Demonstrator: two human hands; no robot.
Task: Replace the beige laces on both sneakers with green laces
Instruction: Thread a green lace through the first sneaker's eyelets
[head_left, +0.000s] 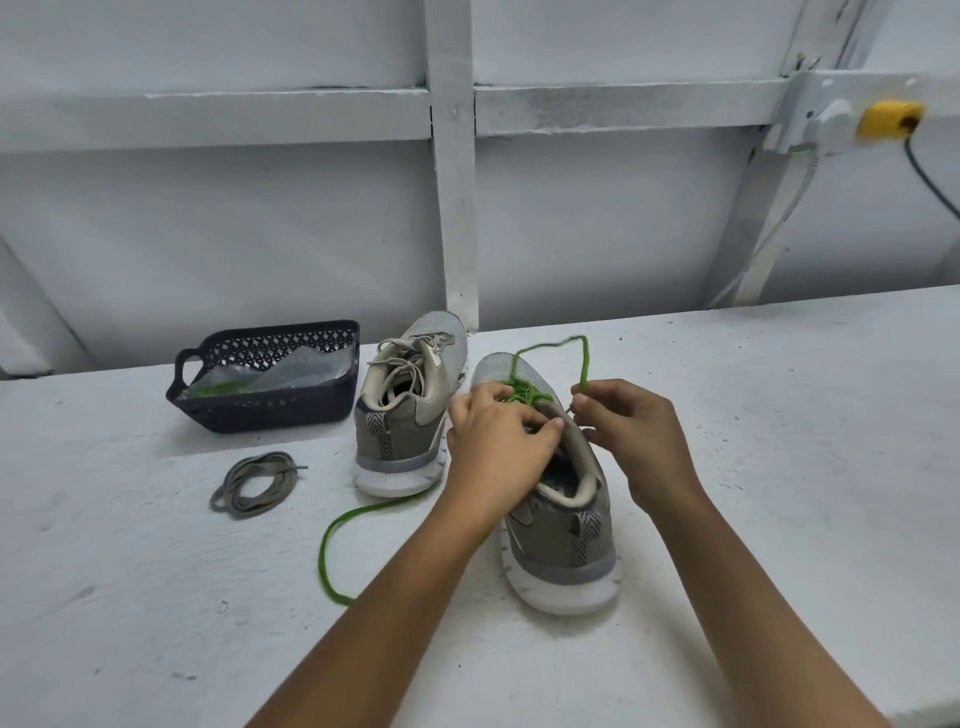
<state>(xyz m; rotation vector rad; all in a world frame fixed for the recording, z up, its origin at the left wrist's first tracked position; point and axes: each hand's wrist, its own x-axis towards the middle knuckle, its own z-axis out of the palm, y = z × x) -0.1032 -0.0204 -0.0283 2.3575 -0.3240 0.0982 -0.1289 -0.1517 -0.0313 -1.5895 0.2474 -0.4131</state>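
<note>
The green lace (522, 392) is threaded through the front eyelets of the near shoe (563, 525), which stands on the table (779, 467) with its heel toward the camera. One end rises from the eyelets, arcs over the toe and comes down to the right hand (631, 436), which pinches it between thumb and forefinger just beside the shoe's right edge. The other end runs out to the left, passes under the left forearm and lies in a loose curve on the table. The left hand (498, 436) sits over the shoe's lace rows with its fingers curled, thumb and forefinger closed on the upper's edge near the collar; the hand hides the eyelets beneath it.

The far shoe (410, 410) stands just to the left, close beside the near one, heel also toward the camera, with its beige laces (410, 358) in place. A loose lace (254, 483), grey-beige, lies coiled on the table left of that shoe. Behind the coil is a dark basket (270, 410) holding a clear plastic bag (291, 371) with something green inside. A white panelled wall (208, 234) rises behind the table, with a yellow fitting (888, 119) and a dark cable at its upper right.
</note>
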